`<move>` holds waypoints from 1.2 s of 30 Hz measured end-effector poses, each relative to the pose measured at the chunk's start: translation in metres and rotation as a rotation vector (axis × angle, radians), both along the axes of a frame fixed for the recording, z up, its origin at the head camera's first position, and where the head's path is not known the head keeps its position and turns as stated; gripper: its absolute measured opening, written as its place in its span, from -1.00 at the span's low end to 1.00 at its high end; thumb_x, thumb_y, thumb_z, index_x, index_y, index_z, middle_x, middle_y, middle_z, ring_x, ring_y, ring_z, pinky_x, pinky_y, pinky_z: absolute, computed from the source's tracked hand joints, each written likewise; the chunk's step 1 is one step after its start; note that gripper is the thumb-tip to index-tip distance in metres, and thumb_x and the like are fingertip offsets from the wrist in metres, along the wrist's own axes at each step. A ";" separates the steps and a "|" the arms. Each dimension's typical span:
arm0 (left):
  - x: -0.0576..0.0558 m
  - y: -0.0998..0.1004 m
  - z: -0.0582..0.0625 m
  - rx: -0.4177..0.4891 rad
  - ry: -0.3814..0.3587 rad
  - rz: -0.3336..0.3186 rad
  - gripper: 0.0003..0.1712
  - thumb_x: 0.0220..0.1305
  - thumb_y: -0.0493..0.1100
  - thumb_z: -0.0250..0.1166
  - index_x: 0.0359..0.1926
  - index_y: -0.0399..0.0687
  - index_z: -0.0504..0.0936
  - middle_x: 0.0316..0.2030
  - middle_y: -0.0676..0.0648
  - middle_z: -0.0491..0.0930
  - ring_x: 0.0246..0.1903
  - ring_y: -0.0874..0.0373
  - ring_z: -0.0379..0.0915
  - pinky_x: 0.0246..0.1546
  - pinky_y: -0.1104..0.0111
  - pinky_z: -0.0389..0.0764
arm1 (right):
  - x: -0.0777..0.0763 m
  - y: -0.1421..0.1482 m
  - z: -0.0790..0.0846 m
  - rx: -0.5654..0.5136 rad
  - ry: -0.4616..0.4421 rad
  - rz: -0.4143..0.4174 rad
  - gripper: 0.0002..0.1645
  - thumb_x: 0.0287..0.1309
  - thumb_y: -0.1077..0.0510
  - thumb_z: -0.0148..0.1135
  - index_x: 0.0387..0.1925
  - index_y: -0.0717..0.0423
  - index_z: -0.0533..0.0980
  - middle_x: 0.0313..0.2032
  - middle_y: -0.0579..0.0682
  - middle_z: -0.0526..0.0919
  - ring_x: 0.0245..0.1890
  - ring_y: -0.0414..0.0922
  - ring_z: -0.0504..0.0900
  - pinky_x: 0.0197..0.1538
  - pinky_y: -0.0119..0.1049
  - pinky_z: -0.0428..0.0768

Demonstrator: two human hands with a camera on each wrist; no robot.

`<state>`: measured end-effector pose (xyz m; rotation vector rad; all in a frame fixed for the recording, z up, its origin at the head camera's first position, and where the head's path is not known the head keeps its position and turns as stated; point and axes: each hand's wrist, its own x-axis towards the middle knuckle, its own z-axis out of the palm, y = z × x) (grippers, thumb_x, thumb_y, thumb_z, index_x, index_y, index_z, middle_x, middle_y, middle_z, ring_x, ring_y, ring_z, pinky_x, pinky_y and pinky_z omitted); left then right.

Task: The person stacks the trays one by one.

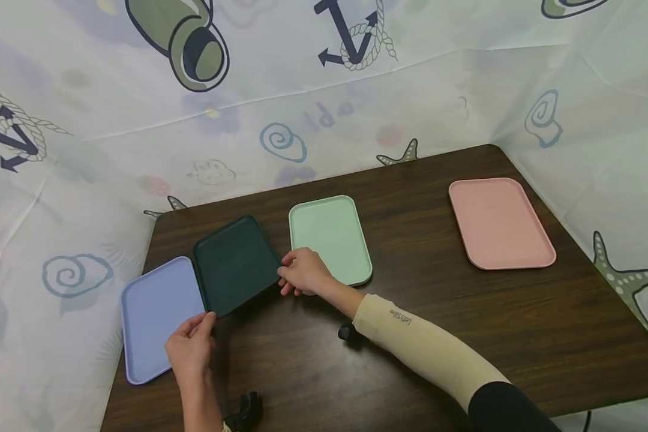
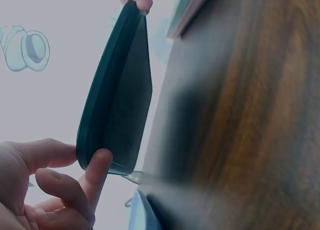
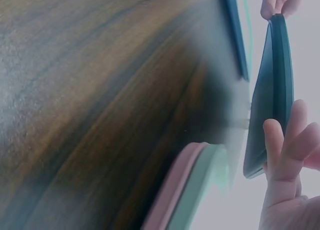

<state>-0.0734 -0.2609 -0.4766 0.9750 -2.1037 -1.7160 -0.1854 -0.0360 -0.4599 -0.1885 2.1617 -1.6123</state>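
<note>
Smooth, rectangular dark-green tray (image 1: 236, 264), corners rounded, was held above wood-grained desk (image 1: 410, 240), pinched by fingers of left hand (image 1: 191, 344) and right hand (image 1: 305, 272).

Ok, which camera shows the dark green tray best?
The head view: it shows the dark green tray from above, its top face almost fully visible between the left hand and right hand. The left and right wrist views catch it from the side, showing its outer wall and underside, not its top.
</note>
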 end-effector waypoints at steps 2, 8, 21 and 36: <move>-0.001 0.002 0.004 0.009 0.027 0.002 -0.68 0.20 -0.13 0.41 -0.16 -0.31 0.63 -0.60 0.07 0.64 -0.75 0.31 0.30 -0.70 0.46 0.38 | 0.000 0.003 0.002 -0.021 -0.002 -0.001 -0.69 0.29 0.23 0.20 0.02 0.29 0.49 -0.43 0.13 0.74 -0.51 0.02 0.73 -0.60 -0.34 0.55; -0.007 0.007 0.012 0.068 0.063 -0.042 -0.72 0.17 -0.16 0.45 -0.20 -0.27 0.62 -0.54 0.02 0.66 -0.71 0.31 0.33 -0.65 0.49 0.40 | -0.002 0.021 0.010 -0.120 -0.020 -0.022 -0.64 0.26 0.26 0.20 0.07 0.30 0.48 -0.42 0.16 0.73 -0.47 0.07 0.73 -0.60 -0.33 0.56; -0.032 0.035 0.017 0.143 0.095 -0.259 -0.76 0.23 -0.26 0.38 -0.16 -0.29 0.56 -0.56 0.09 0.61 -0.73 0.29 0.22 -0.68 0.48 0.28 | -0.002 0.084 0.019 -0.163 -0.011 -0.025 -0.66 0.21 0.28 0.25 0.00 0.35 0.49 -0.39 0.15 0.74 -0.51 -0.10 0.71 -0.58 -0.34 0.54; -0.048 0.081 0.007 0.156 0.057 -0.500 -0.75 0.20 -0.28 0.38 -0.16 -0.30 0.54 -0.52 -0.03 0.58 -0.68 0.28 0.20 -0.66 0.47 0.24 | 0.007 0.157 0.012 -0.123 -0.046 -0.068 -0.60 0.15 0.22 0.37 -0.04 0.36 0.50 -0.38 0.13 0.73 -0.37 0.10 0.71 -0.54 -0.31 0.51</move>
